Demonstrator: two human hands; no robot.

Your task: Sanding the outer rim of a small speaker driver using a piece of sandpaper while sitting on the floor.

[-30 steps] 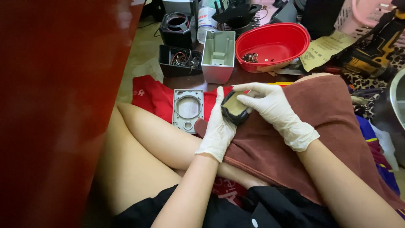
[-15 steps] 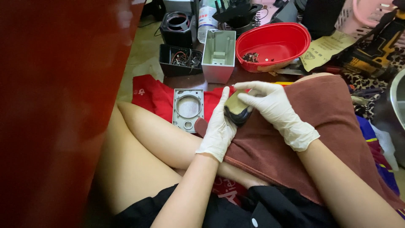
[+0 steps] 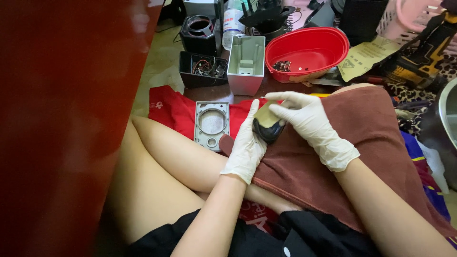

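A small dark rounded part (image 3: 267, 129) with a flat yellowish-tan face sits between your two gloved hands, over the near edge of a brown towel (image 3: 366, 143) draped across your lap. Your left hand (image 3: 247, 145), in a white glove, cups the part from its left side, fingers (image 3: 253, 112) pointing up and closed against it. Your right hand (image 3: 309, 121), also in a white glove, comes over from the right, its fingers (image 3: 281, 97) curled across the top of the tan face and pressing on it. Both hands are clamped on the part; it rests just above the towel.

You sit cross-legged, bare knees to the left of the towel. Just left of your left hand, a pale grey rectangular plate (image 3: 211, 124) with a large round opening lies flat on a red cloth (image 3: 169, 107). Beyond it stands an open grey box housing (image 3: 246, 64), upright, and beside that a black tray (image 3: 202, 69) holding tangled wires and small parts. Behind the tray is a black cylindrical housing (image 3: 202, 31). To the right of the grey housing, a red oval bowl (image 3: 309, 50) holds a few small dark screws or bits. A tan printed paper sheet (image 3: 366, 57) lies right of the bowl. A large dark red surface (image 3: 66, 119) fills the left side of the view.
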